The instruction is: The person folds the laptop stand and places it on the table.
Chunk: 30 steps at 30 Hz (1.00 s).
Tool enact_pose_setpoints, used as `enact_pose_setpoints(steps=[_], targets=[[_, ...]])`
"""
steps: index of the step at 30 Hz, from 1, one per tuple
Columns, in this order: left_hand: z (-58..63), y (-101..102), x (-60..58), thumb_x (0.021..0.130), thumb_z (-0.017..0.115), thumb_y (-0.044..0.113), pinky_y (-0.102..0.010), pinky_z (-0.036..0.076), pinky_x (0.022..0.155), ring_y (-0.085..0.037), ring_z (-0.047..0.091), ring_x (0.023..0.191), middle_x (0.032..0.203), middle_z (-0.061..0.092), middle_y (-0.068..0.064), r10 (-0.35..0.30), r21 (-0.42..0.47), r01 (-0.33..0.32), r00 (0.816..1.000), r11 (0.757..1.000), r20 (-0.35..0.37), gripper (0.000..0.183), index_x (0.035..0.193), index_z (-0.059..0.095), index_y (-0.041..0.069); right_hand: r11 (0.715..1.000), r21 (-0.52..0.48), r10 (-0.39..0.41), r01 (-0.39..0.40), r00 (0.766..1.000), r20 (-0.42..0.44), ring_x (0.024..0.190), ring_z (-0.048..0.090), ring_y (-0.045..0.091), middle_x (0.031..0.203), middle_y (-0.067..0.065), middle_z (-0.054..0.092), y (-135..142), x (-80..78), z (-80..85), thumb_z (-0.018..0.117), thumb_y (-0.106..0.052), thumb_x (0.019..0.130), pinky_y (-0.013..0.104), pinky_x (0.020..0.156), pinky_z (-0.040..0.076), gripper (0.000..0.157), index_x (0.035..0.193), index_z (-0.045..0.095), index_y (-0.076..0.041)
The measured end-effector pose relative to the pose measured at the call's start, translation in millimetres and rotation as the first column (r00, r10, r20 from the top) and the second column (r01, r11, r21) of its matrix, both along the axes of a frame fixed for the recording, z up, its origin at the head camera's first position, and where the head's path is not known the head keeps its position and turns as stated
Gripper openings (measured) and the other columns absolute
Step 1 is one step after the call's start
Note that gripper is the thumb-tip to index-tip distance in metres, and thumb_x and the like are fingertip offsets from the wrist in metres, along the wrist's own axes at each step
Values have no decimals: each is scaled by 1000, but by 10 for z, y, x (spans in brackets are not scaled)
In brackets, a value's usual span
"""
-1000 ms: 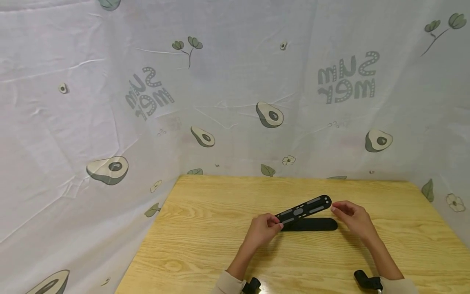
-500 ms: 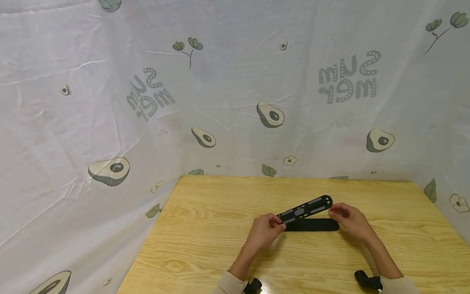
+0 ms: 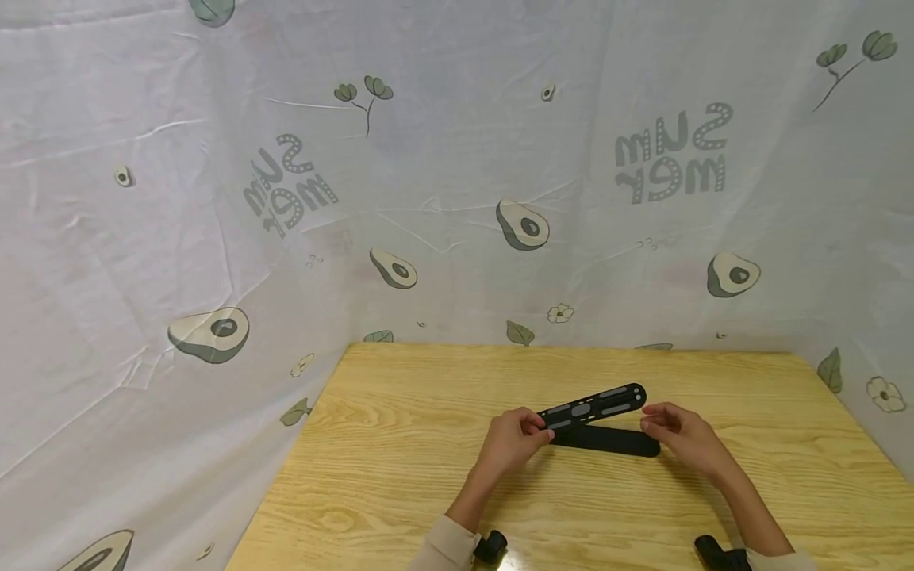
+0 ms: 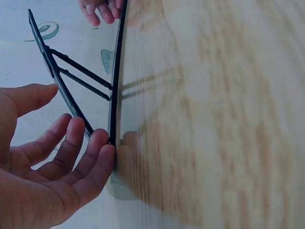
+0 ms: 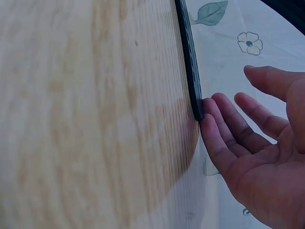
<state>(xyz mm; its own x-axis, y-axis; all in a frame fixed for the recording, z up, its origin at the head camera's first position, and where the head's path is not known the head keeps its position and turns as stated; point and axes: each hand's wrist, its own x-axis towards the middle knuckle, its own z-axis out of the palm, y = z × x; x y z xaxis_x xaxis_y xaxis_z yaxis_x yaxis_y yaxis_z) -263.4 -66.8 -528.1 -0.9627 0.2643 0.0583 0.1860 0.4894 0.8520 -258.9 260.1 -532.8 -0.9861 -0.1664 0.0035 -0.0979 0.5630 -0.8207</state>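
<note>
A black folding stand of two long flat slats is on the table. Its upper slat (image 3: 593,406), with grey pads, rises at a slant over the plain lower slat (image 3: 610,440). Two thin struts (image 4: 81,76) join the slats in the left wrist view. My left hand (image 3: 510,440) holds the stand's left end, where the slats meet, between thumb and fingers. At the opposite end is my right hand (image 3: 685,436), thumb apart and fingers slightly bent. Its fingertips (image 5: 208,121) touch the tip of the lower slat in the right wrist view.
The wood-grain table (image 3: 400,460) extends around the stand. Behind and beside it hangs a pale curtain (image 3: 443,159) printed with avocados and leaves. A black wrist device (image 3: 491,547) sits at the left sleeve, and another wrist device (image 3: 717,553) at the right.
The lower slat's right end has swung slightly toward me, so the slat now lies at an angle. The upper slat's slant has eased a little. My left hand keeps its hold.
</note>
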Motion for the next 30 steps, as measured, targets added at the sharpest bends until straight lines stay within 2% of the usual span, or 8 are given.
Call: enact_pose_setpoints(steps=[12, 23, 30], targets=[[-9, 19, -112, 88, 78, 31, -24, 49, 61, -5, 57, 72, 83, 65, 7, 13, -16, -14, 1000, 1000, -12, 25, 102, 72, 11, 1000, 5, 19, -20, 999, 43, 103, 65, 23, 120, 18, 65, 34, 127, 52, 58, -33, 102, 31, 76, 55, 55, 138, 49, 7], [-29, 34, -217, 86, 79, 31, -25, 50, 62, -6, 58, 74, 84, 64, 7, 18, 9, -18, 1000, 1000, 2, 26, 102, 71, 12, 1000, -3, -6, 6, 996, 86, 105, 64, 23, 123, 19, 63, 40, 213, 62, 59, -36, 101, 31, 77, 55, 56, 139, 49, 4], [-57, 48, -315, 85, 81, 28, -26, 52, 65, -7, 60, 77, 86, 66, 5, 28, 17, -29, 1000, 999, 10, 25, 101, 71, 12, 1000, -18, -22, 24, 994, 112, 109, 64, 28, 124, 19, 64, 34, 252, 51, 60, -36, 100, 34, 79, 56, 57, 141, 48, 3]])
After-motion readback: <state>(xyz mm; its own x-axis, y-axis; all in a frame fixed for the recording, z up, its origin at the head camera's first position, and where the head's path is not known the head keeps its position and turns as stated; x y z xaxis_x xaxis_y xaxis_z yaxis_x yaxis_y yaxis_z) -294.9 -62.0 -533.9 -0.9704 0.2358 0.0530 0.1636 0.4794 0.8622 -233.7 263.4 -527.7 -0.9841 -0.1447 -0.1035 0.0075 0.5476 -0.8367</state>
